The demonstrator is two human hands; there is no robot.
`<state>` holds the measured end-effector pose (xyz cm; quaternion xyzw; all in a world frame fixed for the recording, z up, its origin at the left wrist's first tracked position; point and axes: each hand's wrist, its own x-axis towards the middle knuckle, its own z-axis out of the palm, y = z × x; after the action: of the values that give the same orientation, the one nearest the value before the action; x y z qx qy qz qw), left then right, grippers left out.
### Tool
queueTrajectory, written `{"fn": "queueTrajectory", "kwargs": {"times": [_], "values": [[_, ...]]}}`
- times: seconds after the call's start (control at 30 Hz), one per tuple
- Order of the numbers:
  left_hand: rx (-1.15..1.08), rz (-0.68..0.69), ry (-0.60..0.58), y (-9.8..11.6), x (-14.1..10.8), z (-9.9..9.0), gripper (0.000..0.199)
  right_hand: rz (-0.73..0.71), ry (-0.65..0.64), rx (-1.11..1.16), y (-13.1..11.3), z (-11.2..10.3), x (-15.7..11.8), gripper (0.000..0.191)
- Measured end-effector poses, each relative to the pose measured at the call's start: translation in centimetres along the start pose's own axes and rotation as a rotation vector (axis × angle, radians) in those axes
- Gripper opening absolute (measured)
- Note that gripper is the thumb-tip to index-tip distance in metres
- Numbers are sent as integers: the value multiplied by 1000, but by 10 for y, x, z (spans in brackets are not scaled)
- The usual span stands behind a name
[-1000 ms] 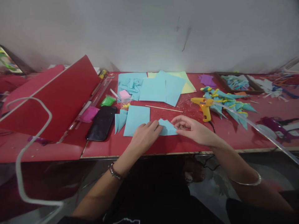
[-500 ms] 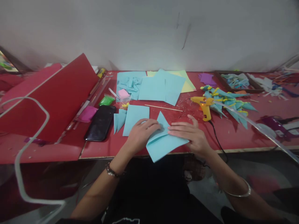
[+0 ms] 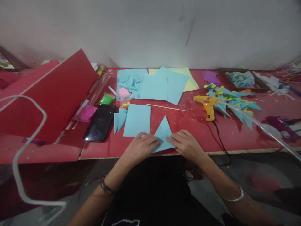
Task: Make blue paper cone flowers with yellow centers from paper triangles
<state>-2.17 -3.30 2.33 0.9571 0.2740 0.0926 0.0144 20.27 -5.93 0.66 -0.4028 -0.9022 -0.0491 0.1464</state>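
While both hands are working at it, the folded blue sheet (image 3: 164, 130) is lying at the front edge of the red tabletop (image 3: 195, 125), one sharp point facing away from the person. On its left side the left hand (image 3: 143, 143) is resting with curled fingers, the fingertips touching the paper. On its right side the right hand (image 3: 187, 144) is bearing on the paper with bent fingers, the fingertips just apart from those of the left. Whether either thumb is pinching from beneath, I cannot tell.

Just left of the folded sheet, a flat blue sheet (image 3: 137, 121) is lying, and farther left small blue folded pieces (image 3: 121, 119) are standing beside a black phone (image 3: 100, 122). Beyond the folded sheet a thin stick (image 3: 166, 107) is lying crosswise, and past that blue sheets (image 3: 154, 88) are overlapping yellow paper (image 3: 191, 84). To the right of the folded sheet and farther back, a yellow glue gun (image 3: 208, 106) is showing a small orange light; right of it, blue paper cones (image 3: 236, 103) with yellow trim are lying in a cluster.
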Motion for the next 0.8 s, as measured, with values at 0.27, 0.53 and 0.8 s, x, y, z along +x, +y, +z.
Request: {"fn": "queueTrajectory", "kwargs": {"times": [0.27,0.53,0.8], "values": [[26,-88,80,2,-8,3,19,53,-17,299,7,11,3,24],[-26,-178,124,2,-7,11,11,57,-34,399,6,10,11,18],[-38,-350,164,4,-3,16,21,299,36,579,3,8,29,18]]}}
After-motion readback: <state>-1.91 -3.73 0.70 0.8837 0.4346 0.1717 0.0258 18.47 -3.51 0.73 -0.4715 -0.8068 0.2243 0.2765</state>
